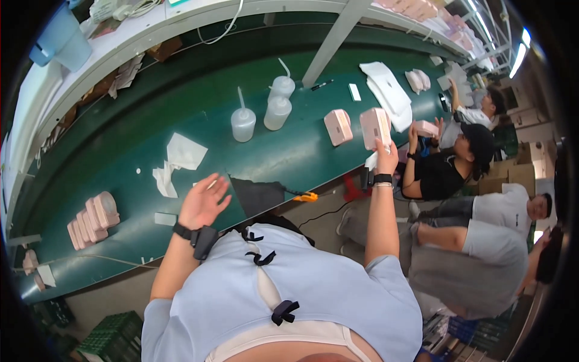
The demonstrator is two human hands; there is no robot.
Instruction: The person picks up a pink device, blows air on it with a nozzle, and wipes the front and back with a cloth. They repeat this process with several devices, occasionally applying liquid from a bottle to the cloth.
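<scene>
Light-blue top (338, 280), worn by the person, with dark bows (284, 312) down the front; nearest item to the camera.

Left hand (205, 202): raised above the near edge of the green bench (199, 117), fingers loosely spread and slightly bent, palm bare, nothing gripped. Nearest to it: crumpled white sheets (186, 152), a dark grey pad (258, 194) and a small pale block (166, 218).

Right hand (387, 158): closed around the lower end of one held pink case (375, 125), thumb and fingers drawn in against it; how the fingers lie on its far side cannot be told. A white scrap shows just below the grip.

Held pink case: rounded corners, two-layered edge, raised over the right part of the bench. A second pink case (338, 127) stands just to its left.

Handling, as judged: stiff shell, probably light enough for one hand; smooth faces may slip and could mark or scratch. Best taken by the narrow side walls, thumb opposite fingers, clear of the broad faces.

Also on the bench: three translucent bottles (243, 125) with spouts, centre; a row of pink cases (92, 222), left, leaning together; white sheeting (389, 96), right; an orange-handled tool (306, 196) at the near edge.

Beyond, right: a co-worker in a black cap (476, 145), holding another pink case (427, 128).
</scene>
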